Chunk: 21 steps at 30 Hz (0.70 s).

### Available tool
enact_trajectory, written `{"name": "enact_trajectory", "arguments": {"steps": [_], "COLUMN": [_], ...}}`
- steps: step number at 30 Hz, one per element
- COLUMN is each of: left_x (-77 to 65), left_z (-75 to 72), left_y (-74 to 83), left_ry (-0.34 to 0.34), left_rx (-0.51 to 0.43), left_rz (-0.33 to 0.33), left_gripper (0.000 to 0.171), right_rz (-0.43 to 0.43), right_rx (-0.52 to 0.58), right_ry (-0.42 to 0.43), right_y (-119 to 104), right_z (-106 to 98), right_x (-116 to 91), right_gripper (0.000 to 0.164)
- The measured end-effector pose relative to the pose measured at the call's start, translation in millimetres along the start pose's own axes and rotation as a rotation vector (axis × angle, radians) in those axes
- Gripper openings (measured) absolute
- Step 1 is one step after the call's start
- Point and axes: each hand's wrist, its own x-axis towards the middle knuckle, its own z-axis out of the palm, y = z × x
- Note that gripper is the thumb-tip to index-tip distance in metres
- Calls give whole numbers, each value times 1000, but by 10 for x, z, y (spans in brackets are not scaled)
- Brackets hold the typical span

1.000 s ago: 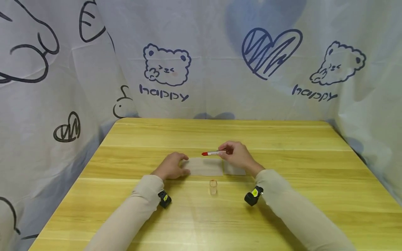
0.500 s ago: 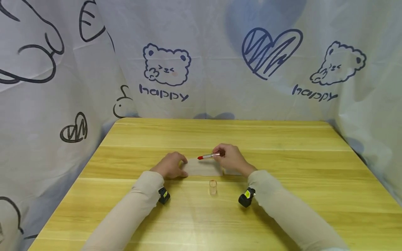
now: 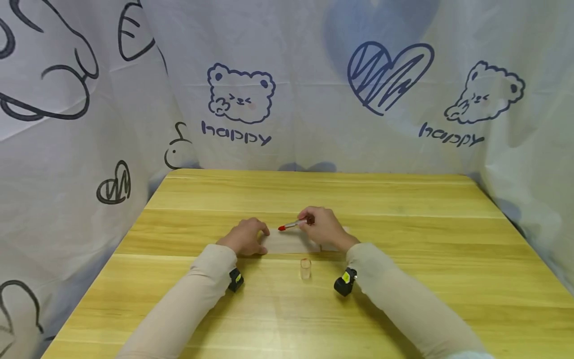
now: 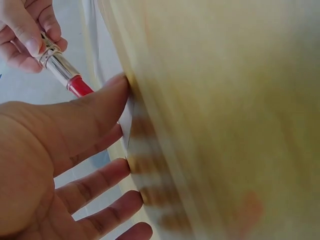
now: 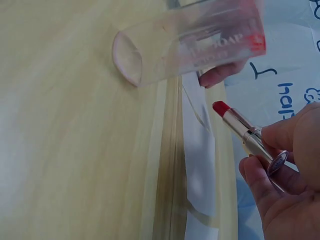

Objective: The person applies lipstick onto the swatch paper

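My right hand (image 3: 324,228) pinches an uncapped lipstick (image 3: 291,225) between thumb and fingers, its red tip pointing left. The right wrist view shows the lipstick's (image 5: 245,129) silver tube in those fingertips, the red tip close over a white strip of paper (image 5: 198,150). At the left end of the paper (image 3: 289,243), my left hand (image 3: 243,237) rests with spread fingers. Its thumb and straight fingertips touch down around that end in the left wrist view. Nearer me, a clear lipstick cap (image 3: 306,269) stands upright on the table.
A second piece of paper (image 3: 329,247) lies just right of the first, partly hidden under my right wrist. The wooden table (image 3: 394,319) reaches back to a white curtain (image 3: 309,119) with drawn bears and hearts.
My right hand has moved left and slightly lower with the lipstick, bringing the red tip nearer the paper's left end. The left hand and the cap hold their places.
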Motion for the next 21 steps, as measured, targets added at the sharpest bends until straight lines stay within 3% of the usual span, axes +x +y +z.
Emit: {"name": "enact_trajectory", "arguments": {"steps": [12,21], "left_x": [-17,-27], "left_z": [-31,-60], "left_y": [67,95], "left_ry": [-13,-17], "left_rx": [102,114], "left_rz": [27,15], "left_gripper": [36,35], "right_rz": [-21,-50], "right_rx": [-33,-45], "right_ry": [-10,-8], "right_y": [-43,-83], "right_z": [70,105], "right_x": [38,72], "right_gripper": [14,17]}}
